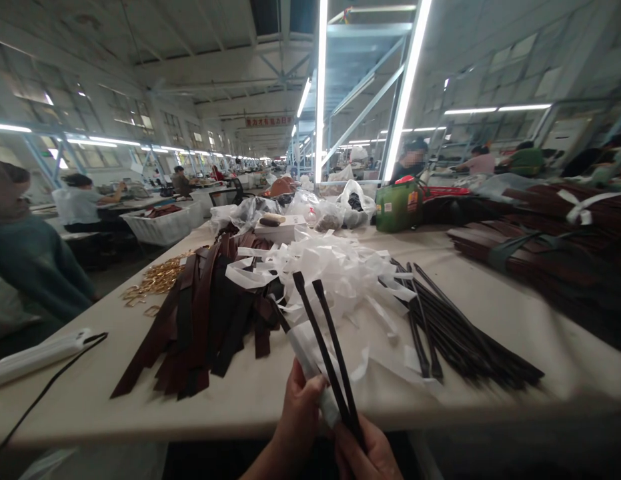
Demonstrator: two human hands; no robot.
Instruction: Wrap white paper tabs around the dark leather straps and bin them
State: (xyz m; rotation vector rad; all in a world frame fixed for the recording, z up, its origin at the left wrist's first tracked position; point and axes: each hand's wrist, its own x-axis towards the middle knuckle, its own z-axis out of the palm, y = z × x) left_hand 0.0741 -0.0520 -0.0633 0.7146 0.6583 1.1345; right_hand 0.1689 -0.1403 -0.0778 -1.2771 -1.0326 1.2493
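Near the front edge of the table, my left hand (299, 410) is closed on a strip with a whitish face (303, 347) that slants up to the left. My right hand (365, 450), beside and slightly below it, grips the lower ends of two thin black straps (323, 347), whose wider flat tips point upward. The straps cross close in front of the strip's lower end. Behind them lies a heap of white paper ribbons (335, 267). Flat brown and black leather strips (190, 320) are piled to the left, and a bundle of narrow dark straps (465, 333) lies to the right.
Gold metal rings (160, 277) lie at the table's left. A white device (40, 357) with a black cord is at the left front. Stacked brown straps (540, 247), a green bag (397, 205) and plastic bags stand farther back. A person (30, 247) is at the far left.
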